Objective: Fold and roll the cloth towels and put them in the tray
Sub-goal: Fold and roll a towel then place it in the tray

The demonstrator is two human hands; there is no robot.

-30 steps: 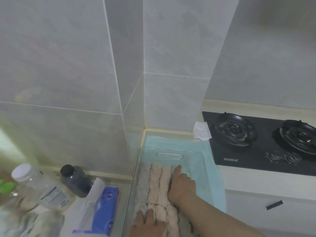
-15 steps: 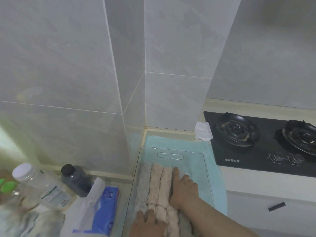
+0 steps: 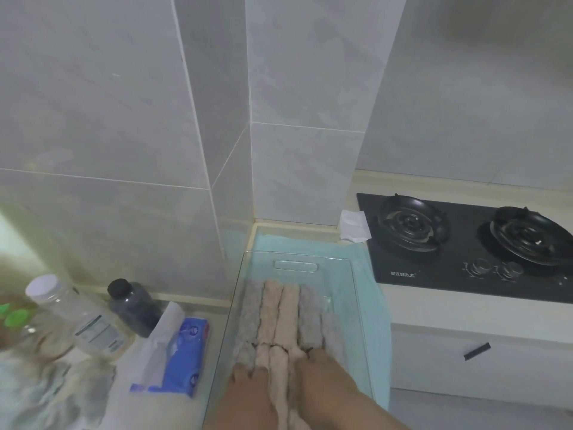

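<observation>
A clear plastic tray stands in the counter corner on a teal cloth. Inside it, rolled towels lie side by side lengthwise: grey rolls on the outside and two beige rolls in the middle, with more rolls nearer me. My left hand lies flat on the near left rolls. My right hand lies flat on the near right rolls, its fingertips at the end of a grey roll. Neither hand grips anything.
Left of the tray lie a blue tissue pack, a dark bottle, a clear bottle and a crumpled cloth. A black gas stove with a white paper beside it is on the right. A tiled wall column rises behind the tray.
My right hand has slid back toward me along the rolls, uncovering the far grey roll. My left hand stays on the near rolls.
</observation>
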